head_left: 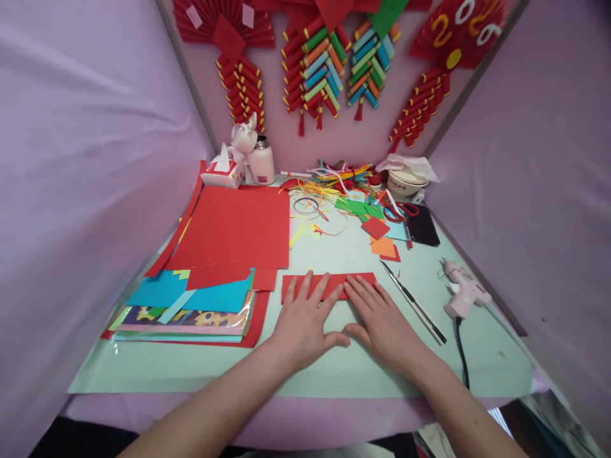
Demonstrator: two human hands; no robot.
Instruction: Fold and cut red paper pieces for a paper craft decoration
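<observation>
A narrow strip of red paper (334, 278) lies crosswise on the pale green table, in the middle of the head view. My left hand (305, 321) rests on its left half with the fingers spread. Flat on the right half lies my right hand (379, 318), its fingers stretched out. The two thumbs point at each other just below the strip, with a small gap between them. Parts of the strip's lower edge are hidden under the fingers. To the right of my right hand lies a slim pen-like craft knife (413, 302), slanted on the table.
Large red sheets (233, 222) and blue paper (200, 296) are stacked at the left. A pink glue gun (465, 289) with a black cord lies far right. Red-handled scissors (403, 210), a black phone (422, 226), paper scraps, a tissue box (223, 173) and a white bottle (262, 163) lie farther back.
</observation>
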